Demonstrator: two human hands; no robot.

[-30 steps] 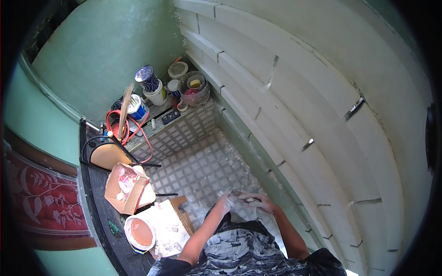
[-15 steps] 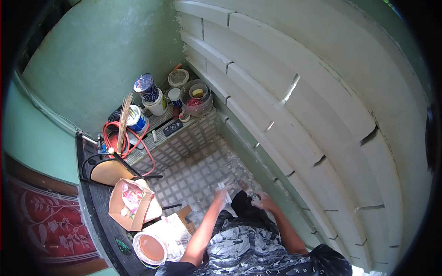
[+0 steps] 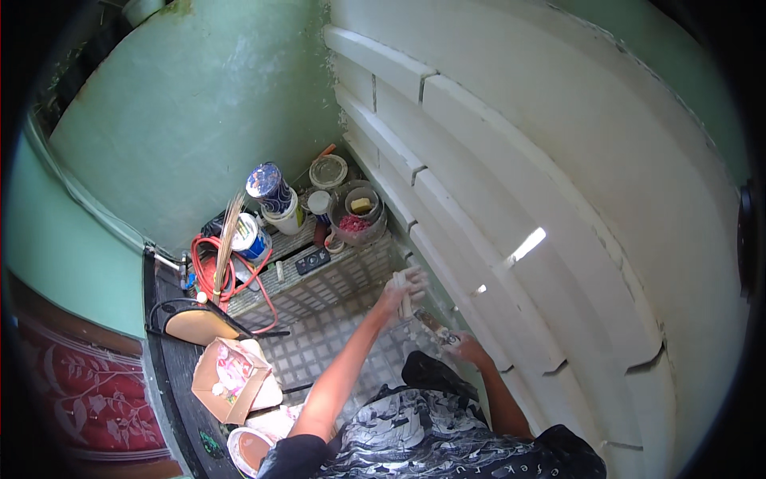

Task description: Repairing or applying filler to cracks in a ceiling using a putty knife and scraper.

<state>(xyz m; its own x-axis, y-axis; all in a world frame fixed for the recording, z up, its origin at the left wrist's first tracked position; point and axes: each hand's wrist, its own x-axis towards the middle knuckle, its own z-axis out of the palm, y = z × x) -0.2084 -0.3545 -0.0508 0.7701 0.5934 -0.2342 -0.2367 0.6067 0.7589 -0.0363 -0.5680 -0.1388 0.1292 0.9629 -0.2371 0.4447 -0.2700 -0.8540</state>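
My left hand (image 3: 407, 286), its fingers whitened and slightly blurred, reaches forward near the foot of the white panelled wall. A pale, strip-like thing (image 3: 405, 306) is in its grip; its kind does not show clearly. To the right and nearer my body, my right hand (image 3: 465, 348) is closed around the handle of a putty knife (image 3: 432, 322). The knife's blade end points up and left toward my left hand, with a small gap between them.
A slatted bench (image 3: 307, 275) at the back bears paint cans (image 3: 269, 188), a clear tub (image 3: 371, 234) and a red hose (image 3: 209, 279). At left stand a chair (image 3: 195, 326), a cardboard box (image 3: 209, 391) and a bucket (image 3: 236, 451). White ledges (image 3: 455, 219) run along the right wall.
My left hand has moved forward and slightly right, toward the wall's base. My right hand, with the putty knife, has shifted slightly right. The view has tilted up.
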